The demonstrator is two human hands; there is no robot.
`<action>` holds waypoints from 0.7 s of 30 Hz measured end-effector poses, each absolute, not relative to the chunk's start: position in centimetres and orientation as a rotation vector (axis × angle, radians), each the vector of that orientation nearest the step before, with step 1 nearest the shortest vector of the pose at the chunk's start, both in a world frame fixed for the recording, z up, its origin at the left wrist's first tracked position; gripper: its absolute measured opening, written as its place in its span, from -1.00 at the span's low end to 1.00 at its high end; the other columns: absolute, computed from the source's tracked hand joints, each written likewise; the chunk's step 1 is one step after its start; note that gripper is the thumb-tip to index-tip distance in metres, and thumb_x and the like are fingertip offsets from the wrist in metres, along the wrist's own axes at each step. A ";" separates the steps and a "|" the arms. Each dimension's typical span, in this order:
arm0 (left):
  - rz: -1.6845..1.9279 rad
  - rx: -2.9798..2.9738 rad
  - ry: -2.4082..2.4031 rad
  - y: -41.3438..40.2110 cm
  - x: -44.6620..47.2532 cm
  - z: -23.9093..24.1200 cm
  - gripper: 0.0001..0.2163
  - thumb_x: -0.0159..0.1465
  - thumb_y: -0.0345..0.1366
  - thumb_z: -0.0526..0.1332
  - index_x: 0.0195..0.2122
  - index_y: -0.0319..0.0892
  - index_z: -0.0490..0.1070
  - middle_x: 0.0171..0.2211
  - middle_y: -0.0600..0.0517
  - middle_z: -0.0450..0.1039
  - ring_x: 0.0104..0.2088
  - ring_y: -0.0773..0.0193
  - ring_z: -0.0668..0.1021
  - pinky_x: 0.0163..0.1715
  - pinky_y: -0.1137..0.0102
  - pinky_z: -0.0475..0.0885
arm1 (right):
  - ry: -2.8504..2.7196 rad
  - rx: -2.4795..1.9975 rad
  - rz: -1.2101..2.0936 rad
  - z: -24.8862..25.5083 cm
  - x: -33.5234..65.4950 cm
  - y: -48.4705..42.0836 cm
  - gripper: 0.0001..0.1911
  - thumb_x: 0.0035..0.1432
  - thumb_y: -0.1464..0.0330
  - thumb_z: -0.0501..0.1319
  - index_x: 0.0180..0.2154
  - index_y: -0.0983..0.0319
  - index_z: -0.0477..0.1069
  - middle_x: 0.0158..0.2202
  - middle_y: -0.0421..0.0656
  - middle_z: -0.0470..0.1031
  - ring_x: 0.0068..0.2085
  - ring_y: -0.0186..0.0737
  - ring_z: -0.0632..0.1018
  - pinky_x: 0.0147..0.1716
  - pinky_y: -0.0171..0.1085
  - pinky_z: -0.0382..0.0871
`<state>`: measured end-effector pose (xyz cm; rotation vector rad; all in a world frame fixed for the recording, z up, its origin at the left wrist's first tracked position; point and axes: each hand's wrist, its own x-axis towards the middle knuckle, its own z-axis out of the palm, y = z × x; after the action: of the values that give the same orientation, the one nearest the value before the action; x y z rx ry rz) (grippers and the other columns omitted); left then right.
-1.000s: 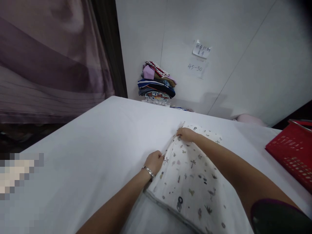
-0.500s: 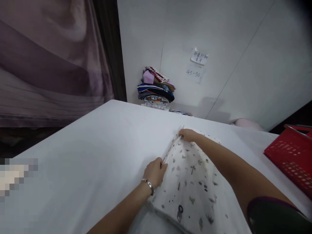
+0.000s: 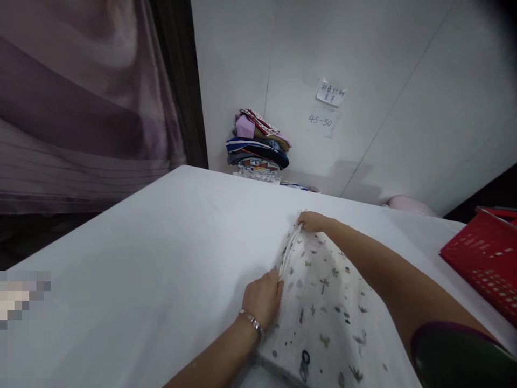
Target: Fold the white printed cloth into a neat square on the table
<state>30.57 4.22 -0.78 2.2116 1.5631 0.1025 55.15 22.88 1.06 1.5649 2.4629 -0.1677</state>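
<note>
Basket (image 3: 487,256) — right of printed cloth (image 3: 317,302)

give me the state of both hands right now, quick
Left hand: closed, holding the edge of the patterned white cloth.
Right hand: closed, holding the same edge farther up.

"45-50" Stands on the Far Wall (image 3: 242,59)

Right of centre, an upper note (image 3: 330,94) bears two handwritten lines of Chinese characters; the first seems to open with 折叠, the rest is too small to read surely. Just below it, a lower note (image 3: 321,120) carries the handwritten figures "45-50".
</note>
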 end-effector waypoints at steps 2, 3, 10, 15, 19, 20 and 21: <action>0.097 2.225 1.551 4.2 30.6 -0.8 -0.77 0.30 -0.21 -0.09 -0.17 -0.14 0.27 -0.28 -0.03 0.46 -0.27 0.17 0.52 -0.38 0.37 0.29 | 2.471 1.562 -0.149 1.0 55.1 22.9 -0.64 -0.10 0.51 0.13 -0.21 0.23 0.49 -0.09 -0.04 0.45 -0.11 -0.12 0.46 -0.14 -0.28 0.30; 0.097 2.228 1.547 4.2 30.6 -0.8 -0.77 0.30 -0.21 -0.10 -0.17 -0.14 0.27 -0.28 -0.03 0.46 -0.27 0.16 0.52 -0.37 0.36 0.29 | 2.475 1.562 -0.140 1.0 55.0 22.9 -0.63 -0.10 0.50 0.13 -0.18 0.23 0.47 -0.08 -0.04 0.44 -0.11 -0.12 0.46 -0.14 -0.28 0.30; 0.057 2.243 1.491 3.9 30.8 -0.2 -0.75 0.32 -0.24 -0.13 -0.15 -0.15 0.28 -0.22 -0.06 0.43 -0.23 0.19 0.51 -0.33 0.36 0.32 | 2.495 1.498 -0.097 1.2 54.7 22.6 -0.62 -0.09 0.52 0.14 -0.14 0.23 0.40 -0.03 -0.05 0.37 -0.11 -0.16 0.44 -0.18 -0.31 0.27; 0.028 2.269 1.455 3.9 30.9 -0.1 -0.74 0.32 -0.24 -0.14 -0.15 -0.16 0.28 -0.20 -0.09 0.42 -0.22 0.17 0.50 -0.31 0.33 0.34 | 2.492 1.533 -0.036 1.3 54.8 21.8 -0.75 -0.03 0.48 0.12 -0.23 0.24 0.36 -0.11 -0.07 0.40 -0.21 -0.18 0.45 -0.31 -0.33 0.25; 0.040 2.296 1.446 3.8 31.0 -0.2 -0.75 0.32 -0.25 -0.13 -0.16 -0.16 0.29 -0.20 -0.08 0.43 -0.21 0.15 0.50 -0.32 0.32 0.34 | 2.473 1.584 -0.008 1.2 55.3 21.3 -0.80 -0.02 0.45 0.12 -0.27 0.21 0.35 -0.19 -0.10 0.45 -0.25 -0.18 0.46 -0.38 -0.33 0.22; 0.041 2.300 1.444 3.8 31.0 -0.2 -0.75 0.32 -0.26 -0.13 -0.16 -0.16 0.29 -0.20 -0.08 0.43 -0.20 0.15 0.50 -0.32 0.32 0.34 | 2.465 1.595 -0.007 1.2 55.4 21.3 -0.81 -0.03 0.44 0.12 -0.28 0.20 0.35 -0.22 -0.11 0.46 -0.26 -0.18 0.46 -0.39 -0.33 0.22; 0.043 2.304 1.444 3.8 30.9 -0.2 -0.75 0.32 -0.25 -0.13 -0.16 -0.16 0.28 -0.20 -0.08 0.43 -0.21 0.15 0.50 -0.32 0.32 0.34 | 2.456 1.605 -0.008 1.2 55.6 21.3 -0.81 -0.03 0.43 0.13 -0.28 0.19 0.35 -0.24 -0.11 0.47 -0.27 -0.17 0.47 -0.40 -0.33 0.22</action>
<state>30.94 3.79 -0.23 2.3043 1.4444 0.0428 55.57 21.28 1.19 1.6046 2.4563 -0.0080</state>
